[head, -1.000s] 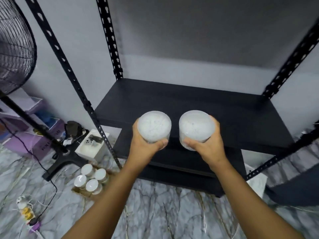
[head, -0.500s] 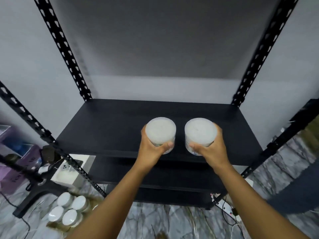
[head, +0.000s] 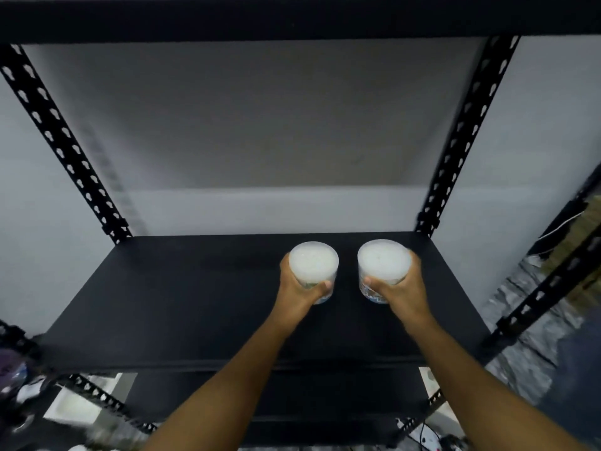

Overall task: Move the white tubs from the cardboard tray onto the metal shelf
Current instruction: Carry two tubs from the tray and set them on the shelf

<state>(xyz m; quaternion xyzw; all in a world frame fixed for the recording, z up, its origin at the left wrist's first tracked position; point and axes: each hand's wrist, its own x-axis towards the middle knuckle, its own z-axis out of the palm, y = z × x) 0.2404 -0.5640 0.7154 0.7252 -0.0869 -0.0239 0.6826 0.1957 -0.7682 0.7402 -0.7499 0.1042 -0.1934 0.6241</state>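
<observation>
Two white tubs with white lids are over the black metal shelf [head: 182, 297], toward its back right. My left hand [head: 297, 292] grips the left tub [head: 313, 260] around its side. My right hand [head: 401, 289] grips the right tub [head: 383, 258] the same way. Both tubs are upright, a small gap apart. Whether their bases touch the shelf board is hidden by my hands. The cardboard tray is out of view.
Perforated black uprights stand at the back left [head: 61, 141] and back right [head: 461, 138]. Another black shelf board [head: 292, 14] runs overhead. A lower shelf [head: 276, 395] lies beneath. A white box [head: 78, 405] and a power strip [head: 429, 439] sit on the marble floor.
Both hands have carried the tubs forward and deeper over the shelf board. The view has tilted up, so the tray with tubs on the floor has left the frame.
</observation>
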